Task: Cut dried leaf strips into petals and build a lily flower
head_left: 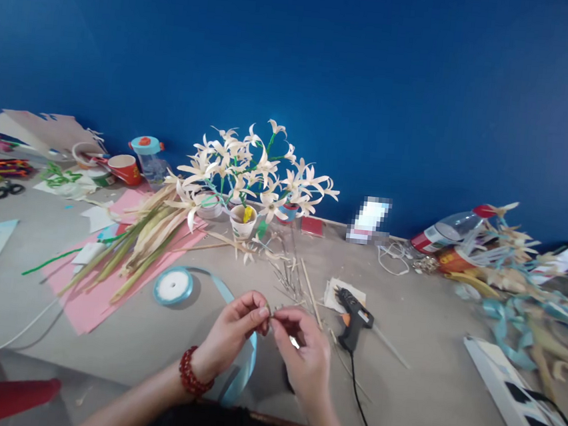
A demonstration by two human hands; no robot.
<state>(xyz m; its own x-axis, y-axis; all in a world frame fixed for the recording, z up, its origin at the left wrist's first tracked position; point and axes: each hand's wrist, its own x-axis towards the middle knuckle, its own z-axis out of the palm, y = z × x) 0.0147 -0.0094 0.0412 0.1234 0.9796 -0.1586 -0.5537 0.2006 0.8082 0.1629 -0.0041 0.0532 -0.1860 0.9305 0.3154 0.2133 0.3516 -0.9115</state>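
My left hand (pixel 240 326), with a red beaded bracelet (pixel 194 372) at the wrist, pinches a small thin piece I cannot make out. Fingertip to fingertip with it, my right hand (pixel 304 345) pinches at the same spot, its fingers closed. Between and below the hands a light-blue ribbon (pixel 243 373) curves down toward the table's front edge. It runs from a ribbon spool (pixel 173 285) lying to the left. A black hot glue gun (pixel 353 317) rests on a white pad to the right of my right hand.
Cream husk flowers (pixel 263 164) stand in cups (pixel 243 222) against the blue wall. Dried corn husks (pixel 148 240) lie on pink paper (pixel 86 308). Thin sticks (pixel 311 293) are behind my hands. A power strip (pixel 501 401), tilted bottle (pixel 450 232) and loose ribbon (pixel 508 335) occupy the right.
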